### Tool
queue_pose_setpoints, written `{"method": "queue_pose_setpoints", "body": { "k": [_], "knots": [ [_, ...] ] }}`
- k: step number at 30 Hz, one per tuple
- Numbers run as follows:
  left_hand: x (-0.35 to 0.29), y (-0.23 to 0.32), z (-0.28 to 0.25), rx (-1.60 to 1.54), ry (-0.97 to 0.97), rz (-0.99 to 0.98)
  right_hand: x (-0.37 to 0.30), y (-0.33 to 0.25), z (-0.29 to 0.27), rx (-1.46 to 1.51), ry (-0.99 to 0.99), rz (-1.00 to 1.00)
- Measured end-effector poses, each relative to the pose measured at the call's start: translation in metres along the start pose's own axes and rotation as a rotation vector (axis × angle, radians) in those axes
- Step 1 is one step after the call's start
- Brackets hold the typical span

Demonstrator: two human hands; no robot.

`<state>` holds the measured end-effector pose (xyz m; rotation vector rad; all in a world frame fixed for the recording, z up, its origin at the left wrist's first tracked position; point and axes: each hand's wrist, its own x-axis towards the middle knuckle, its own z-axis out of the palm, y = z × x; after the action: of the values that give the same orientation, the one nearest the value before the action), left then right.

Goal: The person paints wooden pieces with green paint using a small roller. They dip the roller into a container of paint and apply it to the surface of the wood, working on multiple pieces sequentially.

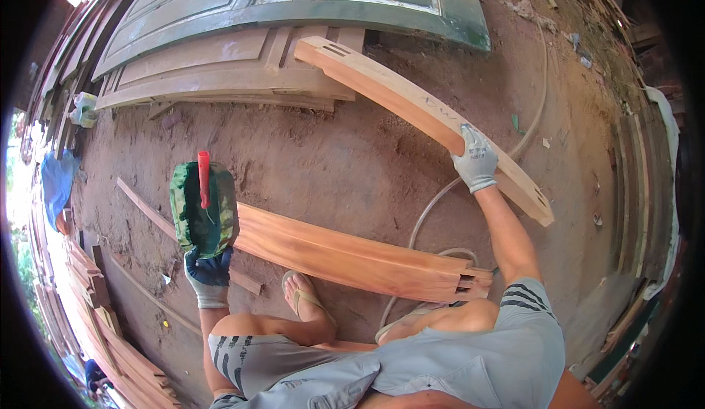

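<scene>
My left hand (208,273), in a dark and pale glove, is closed on the near end of a camouflage-patterned container (225,218). A red handle (203,178) sticks up out of the container's dark green inside; what it belongs to is hidden. On the right, my right hand (476,159), in a light grey glove, grips a long pale wooden beam (411,108) that has slots cut in both ends. The beam slants from the far middle toward the near right. Between my hands and feet lies a second, reddish wooden beam (330,255) with slots at its right end.
Green panelled door (294,12) and bare wooden door (242,78) lie stacked at the far side. A hose (418,229) curls over the dirt floor. Planks (103,335) are piled along the left, with more boards (631,196) at the right. A thin strip (154,211) lies behind the container.
</scene>
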<state>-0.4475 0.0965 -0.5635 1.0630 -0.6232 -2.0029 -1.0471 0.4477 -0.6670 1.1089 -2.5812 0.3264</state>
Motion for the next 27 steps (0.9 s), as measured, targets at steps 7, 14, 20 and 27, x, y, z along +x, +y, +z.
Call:
{"method": "queue_pose_setpoints", "body": {
  "k": [7,14,20,27],
  "knots": [
    [0.022,-0.002,0.008,0.063,-0.017,-0.018,-0.033,-0.018,0.021,-0.021,0.07,0.014],
    [0.044,-0.015,0.028,0.059,-0.093,-0.059,-0.048,-0.045,0.029,-0.102,-0.071,0.016],
    [0.053,-0.022,0.041,0.085,-0.131,-0.059,-0.061,-0.054,0.041,-0.096,-0.107,0.032],
    [0.047,-0.011,0.039,0.067,-0.05,-0.026,0.076,-0.19,0.004,0.491,0.184,-0.184]
  ]
}}
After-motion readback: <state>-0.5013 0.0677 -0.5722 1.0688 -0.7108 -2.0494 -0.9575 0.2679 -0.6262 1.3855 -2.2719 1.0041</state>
